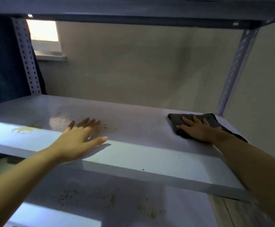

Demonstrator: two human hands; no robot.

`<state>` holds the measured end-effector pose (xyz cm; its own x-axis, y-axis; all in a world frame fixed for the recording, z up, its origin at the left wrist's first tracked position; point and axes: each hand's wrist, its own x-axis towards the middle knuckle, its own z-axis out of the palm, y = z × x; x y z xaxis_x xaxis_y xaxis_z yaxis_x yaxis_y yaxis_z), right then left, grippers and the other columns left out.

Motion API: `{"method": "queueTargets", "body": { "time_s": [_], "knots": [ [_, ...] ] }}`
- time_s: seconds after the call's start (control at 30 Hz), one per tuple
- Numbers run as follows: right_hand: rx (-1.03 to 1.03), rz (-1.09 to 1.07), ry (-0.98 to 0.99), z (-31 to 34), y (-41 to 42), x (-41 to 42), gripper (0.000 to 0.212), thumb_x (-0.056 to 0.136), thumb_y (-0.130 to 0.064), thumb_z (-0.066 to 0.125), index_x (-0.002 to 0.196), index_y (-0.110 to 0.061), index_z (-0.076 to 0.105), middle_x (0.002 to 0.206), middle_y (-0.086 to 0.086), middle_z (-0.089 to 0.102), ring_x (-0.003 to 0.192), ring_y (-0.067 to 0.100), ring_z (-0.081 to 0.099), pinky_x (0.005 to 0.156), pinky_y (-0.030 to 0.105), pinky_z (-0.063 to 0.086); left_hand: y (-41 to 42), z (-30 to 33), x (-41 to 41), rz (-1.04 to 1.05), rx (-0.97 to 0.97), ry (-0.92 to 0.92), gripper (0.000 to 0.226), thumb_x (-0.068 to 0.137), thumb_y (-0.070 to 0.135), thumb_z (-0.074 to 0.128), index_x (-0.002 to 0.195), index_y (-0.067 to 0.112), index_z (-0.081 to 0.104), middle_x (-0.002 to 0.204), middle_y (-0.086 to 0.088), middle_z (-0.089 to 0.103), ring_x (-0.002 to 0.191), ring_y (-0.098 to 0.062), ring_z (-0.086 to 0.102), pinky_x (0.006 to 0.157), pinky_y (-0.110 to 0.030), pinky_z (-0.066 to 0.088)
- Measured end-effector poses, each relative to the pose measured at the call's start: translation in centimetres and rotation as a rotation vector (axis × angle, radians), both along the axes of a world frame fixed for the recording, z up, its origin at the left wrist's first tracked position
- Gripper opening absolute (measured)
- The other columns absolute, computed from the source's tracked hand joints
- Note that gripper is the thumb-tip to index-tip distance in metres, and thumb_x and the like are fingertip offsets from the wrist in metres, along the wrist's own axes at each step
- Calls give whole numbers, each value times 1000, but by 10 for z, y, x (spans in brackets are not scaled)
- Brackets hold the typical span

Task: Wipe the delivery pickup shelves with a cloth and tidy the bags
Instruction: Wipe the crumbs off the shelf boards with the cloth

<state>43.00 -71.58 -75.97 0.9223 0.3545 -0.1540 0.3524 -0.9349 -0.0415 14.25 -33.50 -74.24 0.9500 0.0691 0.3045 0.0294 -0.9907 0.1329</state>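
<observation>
Cloth point(197, 119): dark grey, crumpled, flat on middle shelf point(149, 128) near back right corner, by right upright post point(236, 69). Right hand point(197, 130) pressed palm-down on cloth, fingers straight and slightly spread. Left hand point(79, 138) flat on shelf front edge, well apart from cloth, fingers straight, close together, thumb out. Wet patch point(59, 120) and brownish specks just beyond left fingertips. Similar specks on lower shelf point(133, 202).

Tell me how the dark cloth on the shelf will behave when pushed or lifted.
The cloth looks soft and floppy: its edges wrinkle and one corner droops over the shelf edge. Under the flat right hand it should slide easily on the smooth surface. Lifted, it would probably hang limp and weigh little.
</observation>
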Motion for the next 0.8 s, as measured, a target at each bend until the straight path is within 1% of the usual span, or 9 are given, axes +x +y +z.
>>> {"method": "queueTargets", "body": {
  "time_s": [0.07,0.1,0.17,0.23,0.37,0.47,0.6,0.7,0.8],
  "knots": [
    [-22,4,-26,17,16,-43,108,39,-105,-3,138,-64,7,160,-14,-10,147,35,-7,103,75,0,1,-1,1,0,-3,-12,100,69,87,7,150,30,19,157,11,12,146,-8,4,119,-44,0],
    [-31,9,-27,28,26,-70,103,45,-103,-1,139,-62,5,160,-14,-12,147,34,-9,102,76,-1,1,-1,2,2,-3,-11,101,69,87,6,151,29,18,158,12,11,146,-8,4,119,-44,1],
    [-21,9,11,41,47,-115,82,68,-92,11,142,-60,2,159,-13,-13,147,31,-11,103,75,-3,1,-1,3,-3,-4,-6,102,68,88,5,151,29,17,158,11,11,146,-8,4,119,-45,2],
    [61,51,43,43,69,-151,71,79,-83,20,142,-60,-1,160,-13,-12,147,27,-11,106,71,-5,1,-2,3,-19,10,-13,103,69,88,4,151,28,18,158,10,12,146,-8,5,119,-46,1],
    [126,188,49,44,121,-214,66,83,-79,26,142,-61,1,160,-14,-11,147,26,-12,107,68,-10,-4,1,1,-9,19,-54,101,69,83,-4,151,28,16,158,12,9,146,-8,0,116,-50,-10],
    [99,265,26,42,161,-247,64,84,-78,26,140,-62,-1,160,-12,-11,147,27,-13,107,68,-13,-6,4,-1,-18,-14,-113,95,70,74,-6,150,29,21,159,11,12,146,-8,-1,116,-51,-9],
    [115,201,20,44,175,-259,63,83,-79,25,139,-65,0,159,-16,-10,147,22,-12,109,66,-12,35,11,-1,-50,82,-247,88,77,69,-2,150,28,23,158,8,16,147,-11,3,116,-52,-8],
    [107,118,19,46,181,-261,63,83,-79,24,139,-65,0,158,-20,-9,147,18,-11,110,65,-8,84,14,3,-7,176,-156,96,71,76,-8,152,28,12,158,10,2,146,-10,-7,115,-50,-13],
    [93,28,9,45,196,-259,62,85,-78,22,140,-62,0,159,-17,-10,147,20,-11,109,67,-9,101,10,7,-39,91,-65,109,62,84,-13,153,27,8,159,10,-1,145,-8,-11,115,-49,-14]
  ]
}}
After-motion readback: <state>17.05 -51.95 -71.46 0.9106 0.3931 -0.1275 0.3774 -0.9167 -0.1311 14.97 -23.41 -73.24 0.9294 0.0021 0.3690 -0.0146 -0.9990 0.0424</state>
